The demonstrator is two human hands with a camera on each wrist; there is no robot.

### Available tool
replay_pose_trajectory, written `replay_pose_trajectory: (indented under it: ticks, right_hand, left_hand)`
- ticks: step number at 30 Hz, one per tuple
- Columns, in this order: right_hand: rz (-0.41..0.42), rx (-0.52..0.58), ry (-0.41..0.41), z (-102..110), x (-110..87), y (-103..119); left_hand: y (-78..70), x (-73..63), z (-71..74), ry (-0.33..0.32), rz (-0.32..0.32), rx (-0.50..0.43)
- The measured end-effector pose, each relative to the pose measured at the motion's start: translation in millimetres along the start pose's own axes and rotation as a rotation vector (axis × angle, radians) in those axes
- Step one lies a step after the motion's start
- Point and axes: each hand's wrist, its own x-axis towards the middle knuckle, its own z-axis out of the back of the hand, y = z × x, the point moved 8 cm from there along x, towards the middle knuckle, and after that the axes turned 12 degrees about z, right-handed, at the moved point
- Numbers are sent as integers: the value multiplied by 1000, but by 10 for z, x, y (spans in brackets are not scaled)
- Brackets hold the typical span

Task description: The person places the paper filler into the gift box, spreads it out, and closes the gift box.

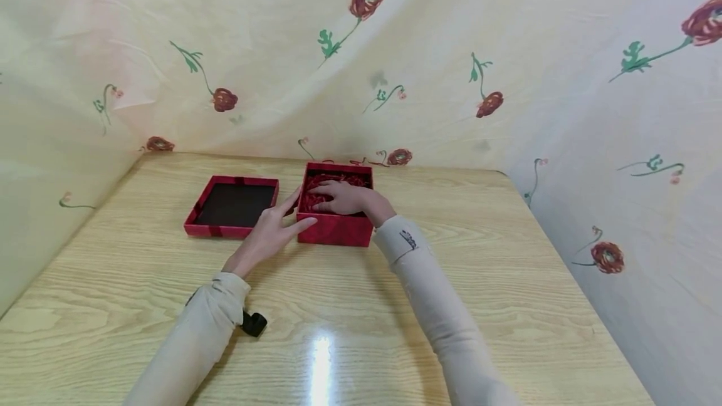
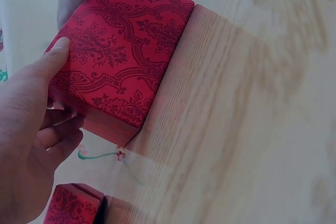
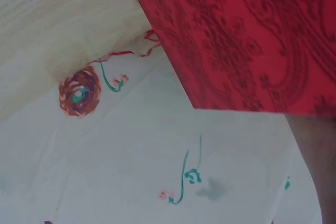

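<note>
A red patterned gift box (image 1: 334, 231) stands uncovered on the table, filled with red shredded paper (image 1: 359, 180). My left hand (image 1: 271, 230) holds its near left corner; in the left wrist view the thumb lies on the patterned front face and the other fingers bend along the side. Inside the box, my right hand (image 1: 342, 198) rests on the shredded paper with its fingers extended. The right wrist view shows the box's patterned wall (image 3: 252, 45) close up, which hides the right fingers.
The box's lid (image 1: 237, 204), dark inside, lies upturned left of the box. Stray red paper strands (image 1: 369, 162) lie behind the box, by the flowered cloth (image 1: 271, 124). Pale wood tabletop (image 1: 321, 293) extends in front. A small black object (image 1: 254, 324) sits at the left sleeve.
</note>
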Motion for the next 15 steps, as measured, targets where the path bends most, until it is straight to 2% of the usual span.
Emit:
replay_pose_trajectory:
  ticks: [4,15]
  right_hand:
    - [12,41,-86,102,-96,45]
    - [142,139,-380,353,-478,193]
  left_hand:
    - [-2,-5,-10,12,-8,-10]
    - [10,3,10,4,11,-16]
